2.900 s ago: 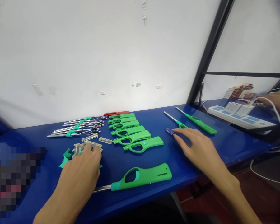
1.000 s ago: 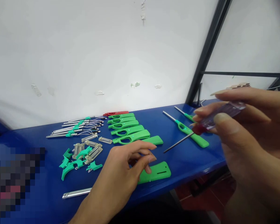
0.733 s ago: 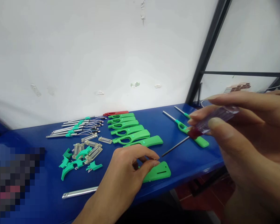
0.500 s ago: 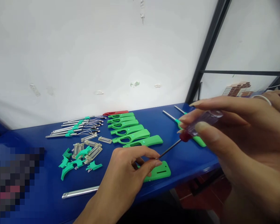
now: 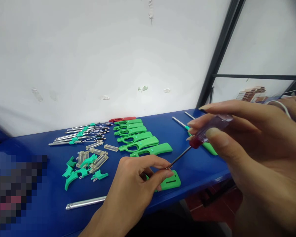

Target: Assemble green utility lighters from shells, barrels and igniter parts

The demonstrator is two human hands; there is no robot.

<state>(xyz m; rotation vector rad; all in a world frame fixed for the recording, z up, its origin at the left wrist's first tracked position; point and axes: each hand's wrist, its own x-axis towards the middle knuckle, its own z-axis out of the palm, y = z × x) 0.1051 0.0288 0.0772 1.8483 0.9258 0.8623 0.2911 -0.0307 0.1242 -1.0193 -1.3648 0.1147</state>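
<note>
My right hand (image 5: 251, 154) grips a screwdriver by its clear purple handle (image 5: 212, 127) with a red collar. Its thin shaft (image 5: 181, 157) slants down to the left. At the shaft's tip, the thumb and forefinger of my left hand (image 5: 140, 181) are pinched together; a tiny metal piece there is too small to make out. Under those fingers lies a green gas lighter (image 5: 173, 181), its slotted handle end showing and its middle hidden by the hand. The lighter's silver tube (image 5: 86, 202) sticks out to the left on the table.
Green lighter shells (image 5: 148, 149) lie in a row behind, with a red one (image 5: 123, 119) farthest back. Left are wired metal tubes (image 5: 74, 140), clear fuel tanks (image 5: 98, 163) and teal triggers (image 5: 71, 179). Other lighters (image 5: 180, 121) lie right, near another person's hand (image 5: 294, 107).
My right hand and the screwdriver have shifted very slightly to the left. The left fingers have closed in a little around the tip, staying over the lighter.
</note>
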